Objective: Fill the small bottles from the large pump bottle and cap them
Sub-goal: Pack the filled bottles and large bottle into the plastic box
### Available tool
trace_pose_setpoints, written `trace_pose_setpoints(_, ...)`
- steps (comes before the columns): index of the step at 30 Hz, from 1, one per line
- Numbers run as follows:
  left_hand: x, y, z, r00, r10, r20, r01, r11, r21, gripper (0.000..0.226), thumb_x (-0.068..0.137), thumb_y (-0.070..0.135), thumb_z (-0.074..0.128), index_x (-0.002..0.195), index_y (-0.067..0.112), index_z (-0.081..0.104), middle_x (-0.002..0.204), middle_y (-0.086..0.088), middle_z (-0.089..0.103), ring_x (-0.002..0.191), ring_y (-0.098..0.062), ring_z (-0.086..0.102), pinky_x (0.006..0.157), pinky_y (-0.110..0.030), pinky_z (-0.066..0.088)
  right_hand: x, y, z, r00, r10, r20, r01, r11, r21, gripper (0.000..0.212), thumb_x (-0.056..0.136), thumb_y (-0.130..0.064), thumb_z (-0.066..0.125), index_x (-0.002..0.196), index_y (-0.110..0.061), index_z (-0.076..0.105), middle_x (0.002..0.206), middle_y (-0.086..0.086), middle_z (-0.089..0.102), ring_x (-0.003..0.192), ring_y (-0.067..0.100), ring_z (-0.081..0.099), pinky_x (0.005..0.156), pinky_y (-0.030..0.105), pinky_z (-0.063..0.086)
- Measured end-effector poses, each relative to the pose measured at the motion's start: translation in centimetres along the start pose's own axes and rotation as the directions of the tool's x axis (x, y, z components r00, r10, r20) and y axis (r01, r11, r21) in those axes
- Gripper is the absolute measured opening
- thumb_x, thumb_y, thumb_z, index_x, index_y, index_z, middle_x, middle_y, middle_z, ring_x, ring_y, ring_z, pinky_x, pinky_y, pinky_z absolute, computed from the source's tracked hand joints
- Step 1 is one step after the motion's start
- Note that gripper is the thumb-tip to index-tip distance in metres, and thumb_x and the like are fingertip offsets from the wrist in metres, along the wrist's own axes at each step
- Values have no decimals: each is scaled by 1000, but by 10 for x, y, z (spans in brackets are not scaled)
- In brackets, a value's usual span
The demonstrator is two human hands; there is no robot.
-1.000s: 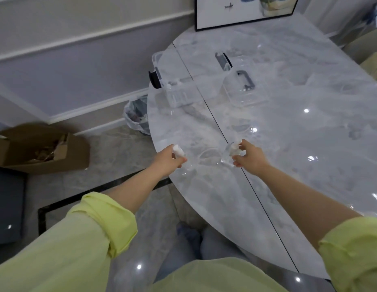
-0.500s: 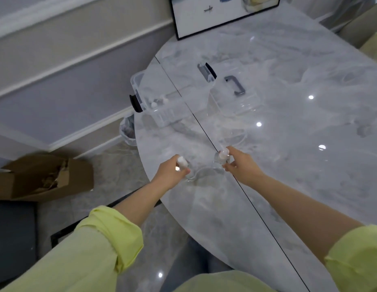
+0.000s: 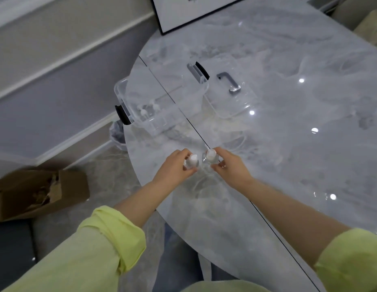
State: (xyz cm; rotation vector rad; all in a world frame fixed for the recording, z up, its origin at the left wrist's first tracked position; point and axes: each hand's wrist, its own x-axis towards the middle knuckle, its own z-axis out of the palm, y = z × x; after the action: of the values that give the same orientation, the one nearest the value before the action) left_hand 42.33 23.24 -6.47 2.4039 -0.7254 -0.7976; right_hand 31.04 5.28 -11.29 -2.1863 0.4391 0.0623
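From the head view, the left hand (image 3: 176,165) gripped one small bottle (image 3: 192,163), its fingers (image 3: 183,153) curled round the clear body with the white cap poking up between them. The right hand (image 3: 229,165) held a second small bottle (image 3: 209,158) the same way, its fingers (image 3: 220,151) wrapped round it from the far side and the thumb pinching near the base. The two bottles stood upright and just beside each other over the near edge of the marble worktop (image 3: 288,165); whether they touched, or rested on the surface, could not be told. Holding them by the body rather than the cap probably kept them level. Both already wore white tops, so this pair looked finished and was likely being brought together to be put away as a set.

Beyond the hands sat a clear storage box (image 3: 128,95) at the worktop's left edge, open, with a few more white-capped bottles (image 3: 148,108) lying in it, which suggested where filled ones were gathered. Its clear lid (image 3: 242,106) lay flat to the right, handle up, out of the way. No large pump bottle could be made out.

On the floor, a bin (image 3: 118,135) stood under the worktop's edge and an open cardboard box (image 3: 35,192) lay well to the left.
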Motion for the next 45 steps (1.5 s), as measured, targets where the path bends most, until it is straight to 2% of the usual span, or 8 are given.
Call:
trace_pose_setpoints(10,37,-21,-34,950,222,222,-252,960,120,33,81,31,77,106,18,59,104,1,59,97,-20,56,82,-38,51,29,-29,7,980,193,-44,-195,980,-38,35,87,-12,77,119,-13,63,100,5,70,81,28,66,80,36,51)
trace_pose_setpoints(14,50,-23,-66,940,280,195,-284,959,-4,32,74,32,79,98,17,64,95,4,61,78,-8,54,76,-35,52,47,-49,-14,929,336,-158,-329,942,68,34,89,-19,79,118,-18,62,101,-4,68,79,17,59,78,25,43)
trace_pose_setpoints(18,61,-2,-117,919,374,127,-360,925,-120,30,75,24,86,98,21,67,94,6,62,70,1,56,66,-14,43,73,-93,-50,888,343,-305,-208,894,398,34,88,-21,81,113,-29,59,93,-3,70,75,2,62,76,12,48)
trace_pose_setpoints(22,72,23,-168,935,352,-30,-347,899,-267,28,78,24,86,99,21,69,98,3,66,68,-6,63,68,-17,50,110,-142,-82,889,232,-395,-39,898,438,34,88,-17,81,109,-30,58,99,5,74,83,8,67,80,16,51)
trace_pose_setpoints(26,95,29,-202,952,216,-216,-285,883,-374,27,79,28,85,100,21,69,105,3,68,74,-7,64,68,-13,50,148,-172,-97,912,114,-394,39,933,359,32,89,-15,80,107,-29,58,100,0,76,85,6,69,83,16,51)
trace_pose_setpoints(32,128,9,-219,956,156,-248,-225,932,-282,39,78,39,85,108,22,67,106,8,63,88,-8,64,65,-9,45,196,-172,-94,953,86,-290,-38,985,167,30,88,-23,80,107,-36,60,107,6,74,95,17,70,87,27,56)
trace_pose_setpoints(38,161,-19,-197,996,4,-92,-27,968,-249,46,80,38,84,117,15,68,109,3,67,96,-15,66,74,-19,47,231,-159,-70,997,62,-52,-68,990,-125,37,89,-23,80,121,-17,63,104,4,68,86,15,64,87,21,53)
trace_pose_setpoints(45,194,-35,-166,974,-199,111,223,928,-297,28,82,37,83,91,24,61,92,3,72,88,-16,74,87,-36,59,263,-127,-43,980,158,124,-103,925,-365,40,92,-27,76,126,-13,59,109,10,66,94,24,59,91,44,53)
